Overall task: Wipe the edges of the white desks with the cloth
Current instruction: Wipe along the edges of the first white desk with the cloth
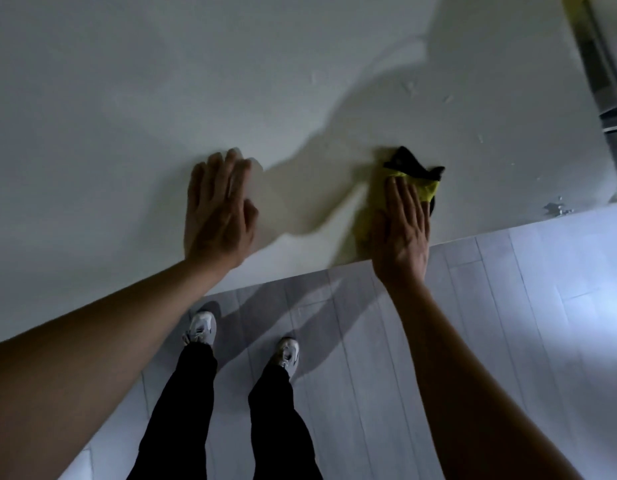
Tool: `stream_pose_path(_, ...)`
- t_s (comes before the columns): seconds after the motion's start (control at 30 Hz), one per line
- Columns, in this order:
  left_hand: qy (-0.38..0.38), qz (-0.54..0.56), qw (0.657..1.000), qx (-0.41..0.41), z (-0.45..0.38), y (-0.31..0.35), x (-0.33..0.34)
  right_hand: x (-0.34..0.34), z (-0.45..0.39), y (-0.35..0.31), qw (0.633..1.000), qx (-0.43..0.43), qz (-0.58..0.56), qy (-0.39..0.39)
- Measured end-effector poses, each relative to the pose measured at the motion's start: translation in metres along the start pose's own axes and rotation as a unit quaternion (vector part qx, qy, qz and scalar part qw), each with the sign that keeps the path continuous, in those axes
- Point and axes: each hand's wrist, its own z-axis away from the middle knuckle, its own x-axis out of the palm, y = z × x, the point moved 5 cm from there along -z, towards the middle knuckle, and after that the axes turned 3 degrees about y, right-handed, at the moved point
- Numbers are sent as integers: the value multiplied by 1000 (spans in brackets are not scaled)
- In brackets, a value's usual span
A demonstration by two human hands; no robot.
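— Where are we keeping the crumpled yellow-and-black cloth (412,180)?

— We are pinning it flat under our right hand (400,226), just inside the near edge of the matte white tabletop (161,81). Our fingers (404,199) are lying straight and close together on top of it, pressing rather than pinching, so the whole palm is spreading weight over the fabric. The black part is poking out beyond our fingertips.

— And why the heel of that hand right at the rim?

— Because the edge is what we are meant to be cleaning; we judge that keeping the cloth near the border is letting us run it along that strip instead of the middle.

— What is our left hand (219,209) doing?

— It is resting flat on the bare tabletop, well apart from the cloth, its fingers (227,174) straight and nearly together, holding nothing. We think it is bracing us while we are leaning over.

— Anything ahead of the cloth?

— Small pale flecks are dotting the surface to the right, and a chipped grey patch (556,208) is sitting at the edge there. Our white sneakers (199,329) are standing on the grey plank floor (508,323) below.
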Motion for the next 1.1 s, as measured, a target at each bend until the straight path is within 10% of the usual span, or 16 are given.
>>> stream_pose_path(0.17,8,0,1000,-4,0,-3,-2,10,3,-18,997,60,-3,47)
stream_pose_path(0.57,29,17,999,-16,0,-3,-2,39,23,-105,957,-266,-79,-78)
stream_pose_path(0.9,35,3,999,-31,0,0,0,9,-47,26,994,100,0,47)
stream_pose_path(1.1,47,4,999,-25,1,-1,2,42,-68,-82,986,-150,-66,37)
